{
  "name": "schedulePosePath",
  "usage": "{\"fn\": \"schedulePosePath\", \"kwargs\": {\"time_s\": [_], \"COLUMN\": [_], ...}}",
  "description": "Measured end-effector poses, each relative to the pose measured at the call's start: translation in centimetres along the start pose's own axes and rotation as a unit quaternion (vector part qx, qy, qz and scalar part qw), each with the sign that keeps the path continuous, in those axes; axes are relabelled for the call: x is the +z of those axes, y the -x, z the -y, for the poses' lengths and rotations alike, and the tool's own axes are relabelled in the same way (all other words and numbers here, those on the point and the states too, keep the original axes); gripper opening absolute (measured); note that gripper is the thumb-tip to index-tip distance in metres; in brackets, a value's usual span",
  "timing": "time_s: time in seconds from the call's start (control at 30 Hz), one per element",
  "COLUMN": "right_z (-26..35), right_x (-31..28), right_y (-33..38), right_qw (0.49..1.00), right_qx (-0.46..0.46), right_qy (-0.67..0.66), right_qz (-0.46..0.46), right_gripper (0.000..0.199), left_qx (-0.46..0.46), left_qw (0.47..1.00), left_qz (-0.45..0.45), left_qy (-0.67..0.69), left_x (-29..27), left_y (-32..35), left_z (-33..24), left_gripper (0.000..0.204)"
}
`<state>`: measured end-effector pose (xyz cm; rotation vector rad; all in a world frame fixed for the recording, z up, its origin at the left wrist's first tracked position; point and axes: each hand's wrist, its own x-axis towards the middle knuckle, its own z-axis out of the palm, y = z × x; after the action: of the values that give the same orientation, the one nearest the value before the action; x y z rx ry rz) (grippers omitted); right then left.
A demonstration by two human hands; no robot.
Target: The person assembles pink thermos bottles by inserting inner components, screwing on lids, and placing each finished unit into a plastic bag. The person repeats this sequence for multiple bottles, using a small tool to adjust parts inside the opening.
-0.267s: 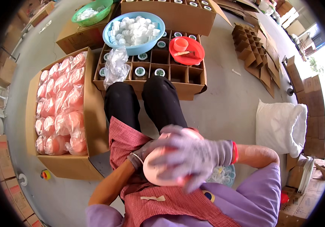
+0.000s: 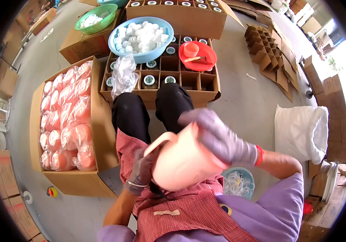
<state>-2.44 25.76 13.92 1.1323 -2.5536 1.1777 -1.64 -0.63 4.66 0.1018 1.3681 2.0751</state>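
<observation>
Pitcher of pink colour, held tilted above the lap between two gloved hands, with its loop handle at the upper left. Left hand against the lower left side, near this handle, fingers curled and partly hidden behind the pink wall, with hold of the pitcher. Right hand laid over the upper right end, fingers bent and blurred; cannot tell how far closed, or whether gripping or only touching.

Under the pitcher, a red checked apron; just beyond, two knees in black trousers. To the left, an open carton with pink things in clear bags, set in rows. Ahead, near the knees, a divided carton with white-lidded jars in several cells. On top of it, a light blue basin full of small white caps, a crumpled clear bag, and a red basin with a red cup and a wooden-handled tool inside. Under the right forearm, a small blue bowl with loose whitish pieces. Further right, on the floor, a white sack, open.
</observation>
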Motion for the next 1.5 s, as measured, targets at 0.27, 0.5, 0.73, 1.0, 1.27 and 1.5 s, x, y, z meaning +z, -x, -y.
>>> {"fn": "schedulePosePath", "kwargs": {"time_s": [0.27, 0.5, 0.73, 1.0, 1.27, 1.5], "right_z": [-2.4, -5.6, -6.5, -7.7, -6.0, -6.2], "right_x": [-1.0, 1.1, 1.7, 2.4, 0.4, 3.4], "right_y": [-1.6, -0.2, -0.6, 0.4, -1.0, -3.3], "right_qw": [0.985, 0.917, 0.803, 0.830, 0.957, 0.719], "right_qx": [-0.110, 0.180, 0.239, 0.216, 0.051, 0.227], "right_qy": [-0.082, -0.243, -0.458, -0.426, -0.123, -0.544], "right_qz": [-0.103, -0.259, -0.298, -0.287, -0.259, -0.368], "right_gripper": [0.057, 0.053, 0.055, 0.062, 0.049, 0.059], "left_qx": [0.204, 0.314, 0.478, 0.455, 0.208, 0.472], "left_qw": [0.916, 0.906, 0.618, 0.707, 0.917, 0.634], "left_qz": [-0.067, -0.014, -0.003, 0.004, -0.069, -0.024], "left_qy": [-0.339, -0.282, -0.625, -0.541, -0.333, -0.612], "left_x": [0.7, 1.8, 4.6, 3.6, 2.4, 3.5], "left_y": [-3.4, -5.4, -5.5, -6.3, -6.7, -6.8], "left_z": [-9.2, -10.3, -11.5, -11.1, -12.5, -14.8], "left_gripper": [0.047, 0.027, 0.032, 0.039, 0.044, 0.031]}}
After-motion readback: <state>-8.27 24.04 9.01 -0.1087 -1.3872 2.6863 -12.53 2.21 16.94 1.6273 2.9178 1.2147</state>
